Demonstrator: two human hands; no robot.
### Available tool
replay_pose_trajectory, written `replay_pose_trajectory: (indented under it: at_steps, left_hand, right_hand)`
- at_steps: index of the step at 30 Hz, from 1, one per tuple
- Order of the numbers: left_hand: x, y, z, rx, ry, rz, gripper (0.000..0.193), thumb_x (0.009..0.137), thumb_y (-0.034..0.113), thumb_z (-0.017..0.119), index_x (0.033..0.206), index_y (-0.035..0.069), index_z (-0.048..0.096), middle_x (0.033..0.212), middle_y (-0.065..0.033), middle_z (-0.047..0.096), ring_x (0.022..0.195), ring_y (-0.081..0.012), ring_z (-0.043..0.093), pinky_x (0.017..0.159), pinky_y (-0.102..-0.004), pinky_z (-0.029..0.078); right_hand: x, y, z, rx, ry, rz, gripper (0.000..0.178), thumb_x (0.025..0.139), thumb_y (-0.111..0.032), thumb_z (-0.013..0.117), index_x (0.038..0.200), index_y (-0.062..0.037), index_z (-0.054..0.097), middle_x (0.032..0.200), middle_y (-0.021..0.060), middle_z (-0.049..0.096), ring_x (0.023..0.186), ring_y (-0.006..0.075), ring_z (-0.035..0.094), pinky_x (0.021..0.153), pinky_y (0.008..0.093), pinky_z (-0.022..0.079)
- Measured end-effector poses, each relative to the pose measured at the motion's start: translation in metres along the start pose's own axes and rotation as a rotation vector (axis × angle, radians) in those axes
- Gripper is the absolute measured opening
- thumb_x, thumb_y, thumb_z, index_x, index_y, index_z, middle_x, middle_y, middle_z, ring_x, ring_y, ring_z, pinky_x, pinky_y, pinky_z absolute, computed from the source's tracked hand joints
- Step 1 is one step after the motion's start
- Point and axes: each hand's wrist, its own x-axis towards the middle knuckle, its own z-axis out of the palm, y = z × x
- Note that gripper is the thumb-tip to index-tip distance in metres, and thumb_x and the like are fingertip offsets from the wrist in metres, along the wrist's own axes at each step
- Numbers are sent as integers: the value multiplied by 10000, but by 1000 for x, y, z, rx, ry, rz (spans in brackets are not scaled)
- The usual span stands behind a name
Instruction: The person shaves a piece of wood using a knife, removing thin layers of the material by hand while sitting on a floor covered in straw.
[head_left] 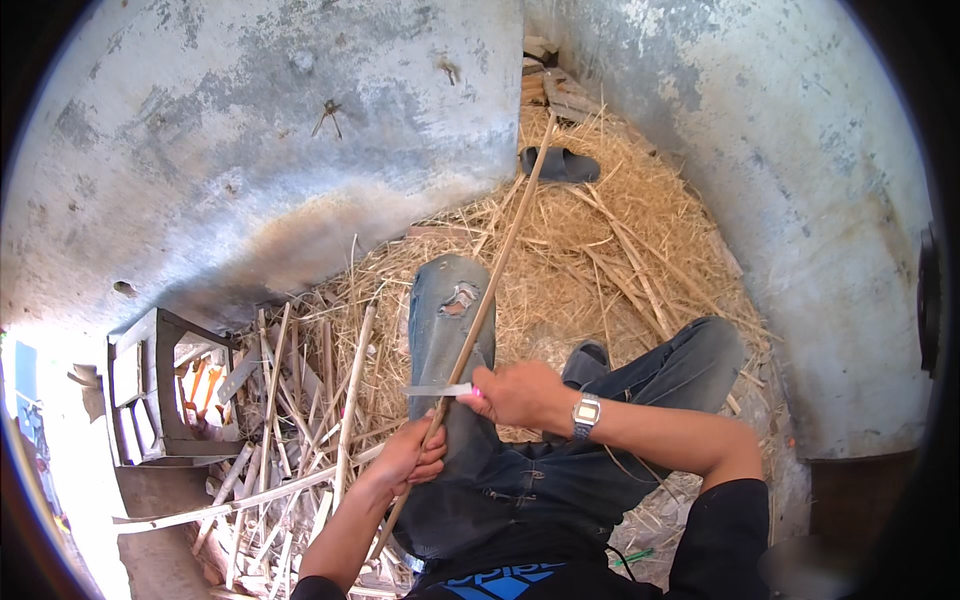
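Note:
A long, thin bamboo strip (507,247) slants across my left thigh, its far end up by a dark sandal and its near end beside my hip. My left hand (412,453) is closed around its lower part. In my right hand (527,397), a knife (437,390) is gripped by its pink-marked handle. The pale blade lies crosswise over the strip, just above my left hand, and points left. Whether the edge bites into the strip, I cannot tell.
Straw-like shavings (600,260) cover the floor ahead, with a dark sandal (560,165) on them. Split sticks (290,400) pile up at my left, next to a wooden frame (160,390). Worn grey walls (250,130) rise at left and right.

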Motion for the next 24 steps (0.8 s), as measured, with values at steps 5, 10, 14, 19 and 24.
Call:
replay_pose_trajectory:
  at_steps: [5, 10, 14, 19, 24]
  left_hand:
    - [-6, 1, 0, -3, 43, 49, 536, 1138, 468, 271, 727, 146, 395, 495, 55, 280, 346, -78, 224, 332, -246, 189]
    - [-23, -16, -3, 18, 65, -7, 542, 1137, 467, 294, 716, 141, 394, 499, 48, 275, 351, -82, 229, 336, -247, 194]
    - [-31, -28, -16, 35, 86, -21, 540, 1135, 466, 316, 712, 142, 400, 511, 43, 278, 363, -86, 229, 345, -254, 194]
    - [-32, -38, -33, 81, 80, 36, 551, 1132, 479, 318, 705, 140, 402, 512, 45, 288, 379, -79, 223, 364, -241, 197]
    - [-61, -54, -71, 83, 94, -16, 562, 1117, 477, 352, 671, 137, 390, 498, 43, 293, 378, -80, 222, 359, -248, 202]
  right_hand:
    - [17, 23, 1, -81, 84, -57, 479, 1035, -530, 497, 928, -81, 624, 611, 162, 648, 562, 391, 660, 508, 502, 513]
    - [48, 114, -45, -175, 366, 273, 461, 1062, -462, 476, 871, -68, 621, 624, 183, 643, 565, 394, 648, 511, 509, 499]
    - [43, 86, -33, -111, 229, 204, 493, 1057, -496, 457, 865, -79, 639, 628, 170, 648, 557, 381, 655, 499, 536, 493]
    - [29, 29, -26, -109, -76, 16, 464, 1023, -534, 487, 965, -93, 623, 653, 154, 666, 591, 384, 680, 521, 527, 527]
    - [58, 162, -74, -292, 429, 321, 398, 1046, -436, 476, 912, -97, 635, 598, 140, 639, 533, 366, 642, 486, 513, 487]
